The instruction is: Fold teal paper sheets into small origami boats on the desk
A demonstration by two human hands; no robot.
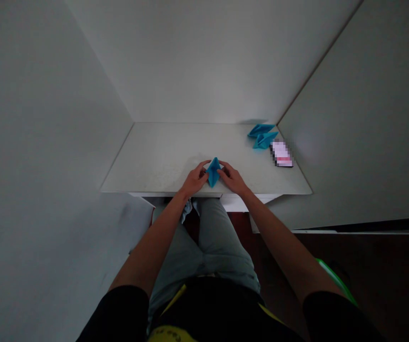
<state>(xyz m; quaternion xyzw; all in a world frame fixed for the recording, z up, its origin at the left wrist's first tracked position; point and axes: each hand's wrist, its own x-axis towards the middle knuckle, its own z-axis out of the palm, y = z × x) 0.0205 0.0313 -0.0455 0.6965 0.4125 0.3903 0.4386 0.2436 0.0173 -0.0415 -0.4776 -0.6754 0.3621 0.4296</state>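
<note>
A blue folded paper boat point(213, 172) is held just above the front part of the white desk point(161, 156), its long ends pointing away from me and toward me. My left hand point(196, 179) grips its left side, thumb on the near face and fingers curled behind. On the right side my right hand point(232, 177) pinches it in the same way, thumb pressed on the paper. Some fingertips are hidden behind the boat.
Two more blue paper boats, one point(260, 129) behind the other point(265, 140), stand at the desk's back right corner. Beside them lies a phone point(282, 153) with a blurred screen. Walls close in the desk at the left, back and right. Something green point(336, 280) shows low on the right.
</note>
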